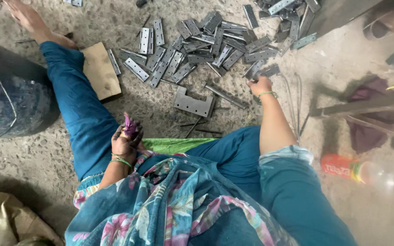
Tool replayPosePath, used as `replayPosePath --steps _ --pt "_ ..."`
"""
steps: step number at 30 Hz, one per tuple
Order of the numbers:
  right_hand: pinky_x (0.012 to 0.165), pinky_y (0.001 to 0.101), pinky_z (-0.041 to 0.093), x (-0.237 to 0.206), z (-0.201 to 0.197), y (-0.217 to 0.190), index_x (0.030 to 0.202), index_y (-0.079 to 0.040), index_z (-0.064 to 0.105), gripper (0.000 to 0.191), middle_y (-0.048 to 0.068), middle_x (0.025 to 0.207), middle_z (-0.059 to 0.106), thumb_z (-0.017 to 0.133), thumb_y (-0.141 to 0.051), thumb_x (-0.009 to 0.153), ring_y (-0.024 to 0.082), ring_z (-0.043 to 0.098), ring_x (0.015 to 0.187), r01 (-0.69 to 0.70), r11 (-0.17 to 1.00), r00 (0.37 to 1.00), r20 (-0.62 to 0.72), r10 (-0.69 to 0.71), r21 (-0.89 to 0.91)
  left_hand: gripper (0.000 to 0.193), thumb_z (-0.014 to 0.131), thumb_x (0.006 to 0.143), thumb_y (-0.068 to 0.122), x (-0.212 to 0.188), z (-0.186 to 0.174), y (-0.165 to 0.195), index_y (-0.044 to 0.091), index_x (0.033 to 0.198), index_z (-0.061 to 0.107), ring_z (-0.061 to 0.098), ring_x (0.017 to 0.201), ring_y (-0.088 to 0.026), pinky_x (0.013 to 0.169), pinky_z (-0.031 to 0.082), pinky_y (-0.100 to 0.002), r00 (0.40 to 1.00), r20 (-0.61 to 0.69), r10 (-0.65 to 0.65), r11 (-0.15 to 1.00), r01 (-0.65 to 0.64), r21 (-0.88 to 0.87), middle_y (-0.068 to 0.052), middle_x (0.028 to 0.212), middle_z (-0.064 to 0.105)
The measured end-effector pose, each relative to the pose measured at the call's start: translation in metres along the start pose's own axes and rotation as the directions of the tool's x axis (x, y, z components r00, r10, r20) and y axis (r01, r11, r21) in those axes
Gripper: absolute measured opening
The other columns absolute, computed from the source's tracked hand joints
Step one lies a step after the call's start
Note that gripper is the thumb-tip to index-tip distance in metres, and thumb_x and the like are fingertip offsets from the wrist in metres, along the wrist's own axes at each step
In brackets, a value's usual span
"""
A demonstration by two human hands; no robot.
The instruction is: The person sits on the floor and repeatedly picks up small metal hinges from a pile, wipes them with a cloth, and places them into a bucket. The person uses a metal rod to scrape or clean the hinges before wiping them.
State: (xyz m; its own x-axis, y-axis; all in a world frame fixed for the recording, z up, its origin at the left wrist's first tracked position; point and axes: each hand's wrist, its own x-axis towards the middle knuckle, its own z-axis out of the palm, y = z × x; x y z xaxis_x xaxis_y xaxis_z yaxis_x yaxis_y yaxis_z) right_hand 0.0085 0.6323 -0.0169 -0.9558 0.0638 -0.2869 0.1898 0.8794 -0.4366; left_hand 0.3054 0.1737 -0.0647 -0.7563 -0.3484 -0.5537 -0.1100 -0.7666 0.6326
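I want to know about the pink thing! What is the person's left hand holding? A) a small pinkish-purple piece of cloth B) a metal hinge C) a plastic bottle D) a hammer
A: the left hand is curled around a small pinkish-purple scrap of cloth above the knee, while the metal hinges lie out on the floor by the right hand and the plastic bottle lies off to the side.

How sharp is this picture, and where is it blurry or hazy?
In the head view, the pile of metal hinges and the right hand reaching into it are fairly sharp under soft, even daylight; the left hand, holding a purple scrap, is also clear. The right edge looks hazy and washed out, so the plastic bottle there is smeared, and the wide lens bends the edges.
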Motion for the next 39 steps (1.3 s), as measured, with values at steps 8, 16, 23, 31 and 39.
replayPosePath --steps 8,16,23,31,39 --pt "0.086 0.0508 0.056 0.051 0.002 -0.026 0.105 0.003 0.073 0.06 0.03 0.107 0.071 0.078 -0.055 0.088 0.046 0.069 0.102 -0.081 0.984 0.95 -0.312 0.029 -0.156 0.046 0.044 0.084 -0.012 0.051 0.012 -0.031 0.007 0.12 0.066 0.072 0.09 -0.026 0.074 0.061 -0.036 0.994 -0.109 0.03 0.992 -0.016 0.125 -0.014 0.106 0.072" --pt "0.09 0.048 0.057 0.087 0.02 -0.024 0.108 0.002 0.075 0.039 0.029 0.113 0.073 0.079 -0.028 0.083 0.043 0.072 0.106 -0.112 0.964 0.981 -0.183 0.069 -0.24 0.032 0.065 0.086 -0.006 0.069 0.042 -0.031 0.007 0.116 0.065 0.075 0.09 -0.023 0.076 0.063 -0.034 0.991 -0.126 -0.035 0.984 0.056 0.172 -0.01 0.104 0.075" --pt "0.089 0.0453 0.055 0.091 0.015 -0.015 0.108 0.003 0.073 0.037 0.026 0.111 0.071 0.075 -0.027 0.085 0.039 0.068 0.104 -0.144 0.97 0.981 -0.158 0.114 -0.195 0.032 0.07 0.086 -0.005 0.064 0.04 -0.03 0.007 0.116 0.066 0.073 0.093 -0.02 0.077 0.061 -0.033 0.997 -0.07 -0.037 0.969 0.052 0.24 -0.008 0.106 0.074" --pt "0.075 0.0445 0.05 0.053 0.013 -0.05 0.104 -0.002 0.063 0.024 0.018 0.097 0.064 0.065 -0.021 0.09 0.031 0.061 0.087 -0.237 0.252 0.95 0.17 0.26 0.938 0.034 0.06 0.088 -0.005 0.055 0.029 -0.024 0.008 0.12 0.064 0.075 0.092 -0.022 0.076 0.063 -0.033 0.995 -0.076 -0.059 0.975 0.074 0.211 -0.01 0.106 0.075" --pt "0.077 0.042 0.057 -0.027 0.019 -0.088 0.103 -0.002 0.063 0.018 0.011 0.097 0.068 0.064 -0.007 0.085 0.027 0.066 0.089 -0.428 0.02 0.877 0.421 -0.231 0.903 0.038 0.053 0.087 -0.009 0.03 0.022 -0.01 0.008 0.119 0.065 0.076 0.092 -0.022 0.076 0.062 -0.033 0.998 -0.01 -0.058 0.981 0.059 0.183 -0.011 0.105 0.076"
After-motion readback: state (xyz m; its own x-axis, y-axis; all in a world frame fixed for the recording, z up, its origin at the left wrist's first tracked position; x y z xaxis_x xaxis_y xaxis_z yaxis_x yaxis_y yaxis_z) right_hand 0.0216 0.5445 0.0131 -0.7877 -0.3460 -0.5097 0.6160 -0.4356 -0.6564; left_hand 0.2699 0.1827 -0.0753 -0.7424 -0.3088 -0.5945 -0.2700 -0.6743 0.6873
